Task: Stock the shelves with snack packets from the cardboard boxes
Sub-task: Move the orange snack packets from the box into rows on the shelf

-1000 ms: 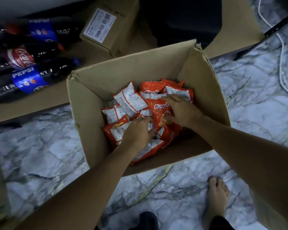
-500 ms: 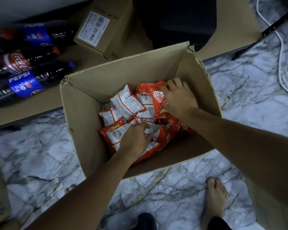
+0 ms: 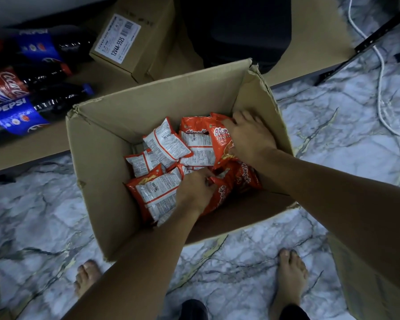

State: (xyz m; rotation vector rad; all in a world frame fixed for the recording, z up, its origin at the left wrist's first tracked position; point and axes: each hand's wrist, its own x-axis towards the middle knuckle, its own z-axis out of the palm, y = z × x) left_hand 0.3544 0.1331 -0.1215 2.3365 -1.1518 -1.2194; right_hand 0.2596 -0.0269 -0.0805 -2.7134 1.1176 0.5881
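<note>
Down on the marble floor, both hands are gathering packets inside the open cardboard box (image 3: 116, 172).

Cola bottles (image 3: 21, 107) lie on the low shelf board at the far left, near a small sealed carton (image 3: 129, 45). Inside the box, the left hand (image 3: 194, 192) curls round the snack packets (image 3: 159, 192) at the near side, likely bunching several together; the right hand (image 3: 247, 137) clutches an orange packet (image 3: 219, 139) against the right wall.

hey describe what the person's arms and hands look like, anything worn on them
Both arms are bare from where they enter the view down to the left hand and right hand. No sleeves, gloves, watch, rings or bracelets show on either. No markings are visible.
</note>
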